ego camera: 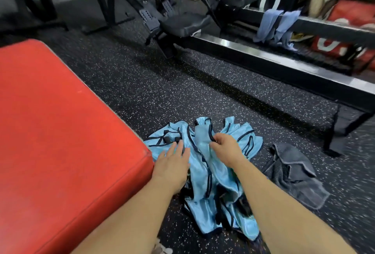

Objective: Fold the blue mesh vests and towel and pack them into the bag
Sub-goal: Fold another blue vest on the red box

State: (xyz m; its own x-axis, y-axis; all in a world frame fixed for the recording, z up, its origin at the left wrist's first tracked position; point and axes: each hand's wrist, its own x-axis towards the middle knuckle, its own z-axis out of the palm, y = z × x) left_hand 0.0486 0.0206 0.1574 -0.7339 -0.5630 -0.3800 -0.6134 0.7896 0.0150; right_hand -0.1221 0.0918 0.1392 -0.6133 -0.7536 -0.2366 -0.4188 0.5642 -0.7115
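Red pad [60, 132] beside blue vests [196, 178]

Black rubber gym floor [132, 91], flecked with white, spreads beneath a red padded bench [60, 132] at left. Behind stands a rowing machine [182, 24], its steel rail [263, 59] angling right. 2 blue cloths [267, 24] hang over a black bar [324, 23] near red bags [353, 12].

The left hand [172, 164] and right hand [225, 148] are bare, like both forearms [132, 213].
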